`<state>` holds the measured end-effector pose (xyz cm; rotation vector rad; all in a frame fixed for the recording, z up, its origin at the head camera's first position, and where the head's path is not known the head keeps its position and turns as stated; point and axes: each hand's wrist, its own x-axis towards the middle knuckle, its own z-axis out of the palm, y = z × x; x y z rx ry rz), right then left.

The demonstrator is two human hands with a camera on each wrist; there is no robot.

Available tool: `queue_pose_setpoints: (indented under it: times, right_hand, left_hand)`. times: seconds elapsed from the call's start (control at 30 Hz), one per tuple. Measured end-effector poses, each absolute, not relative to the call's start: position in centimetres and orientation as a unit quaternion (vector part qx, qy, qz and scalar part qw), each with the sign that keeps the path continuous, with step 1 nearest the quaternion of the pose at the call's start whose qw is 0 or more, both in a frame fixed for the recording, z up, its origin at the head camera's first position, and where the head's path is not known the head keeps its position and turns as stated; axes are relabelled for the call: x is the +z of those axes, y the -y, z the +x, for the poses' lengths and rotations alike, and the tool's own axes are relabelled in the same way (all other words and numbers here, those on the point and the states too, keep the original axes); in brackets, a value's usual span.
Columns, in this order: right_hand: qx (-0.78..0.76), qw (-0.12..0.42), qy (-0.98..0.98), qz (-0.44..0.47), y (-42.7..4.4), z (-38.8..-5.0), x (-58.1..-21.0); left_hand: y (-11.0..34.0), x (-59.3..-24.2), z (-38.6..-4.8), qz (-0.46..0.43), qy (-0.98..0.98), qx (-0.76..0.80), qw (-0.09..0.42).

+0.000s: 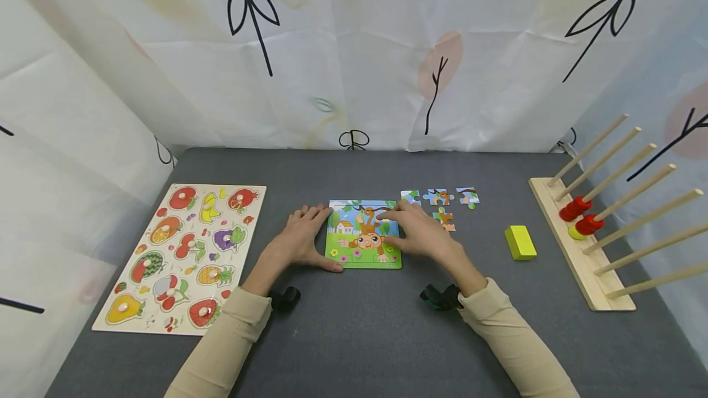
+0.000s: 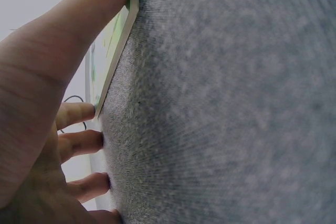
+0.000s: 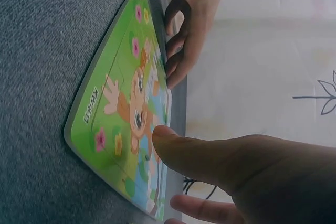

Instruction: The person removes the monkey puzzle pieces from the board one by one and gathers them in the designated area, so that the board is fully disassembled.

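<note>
A monkey jigsaw puzzle (image 1: 362, 239) lies flat on the dark table, its green border toward me. My left hand (image 1: 298, 239) is at its left side: the thumb touches the near left corner, and the spread fingers rest around the far left corner. Over the right part of the puzzle is my right hand (image 1: 421, 230), thumb and fingers apart; in the right wrist view the thumb (image 3: 181, 148) hovers at or touches the picture, which I cannot tell. No piece shows between those fingers. Several loose jigsaw pieces (image 1: 439, 196) lie just beyond the right hand, one partly hidden by it.
A white fruit puzzle board (image 1: 190, 257) lies at the left. To the right are a yellow block (image 1: 520, 242) and a wooden peg rack (image 1: 581, 250) with slanting rods and red and yellow beads. A patterned white curtain (image 1: 354, 48) hangs behind the table.
</note>
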<state>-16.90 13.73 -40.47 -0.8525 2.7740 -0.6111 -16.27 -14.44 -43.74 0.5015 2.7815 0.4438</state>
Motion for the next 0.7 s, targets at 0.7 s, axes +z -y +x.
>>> queue_pose_setpoints:
  times: [0.7]
  right_hand:
    - [-0.190,0.131,-0.935,-0.271,-12.64,-17.15,-41.21]
  left_hand:
    - [14.39,-43.74,-16.28,0.174,-0.962,0.151,0.144]
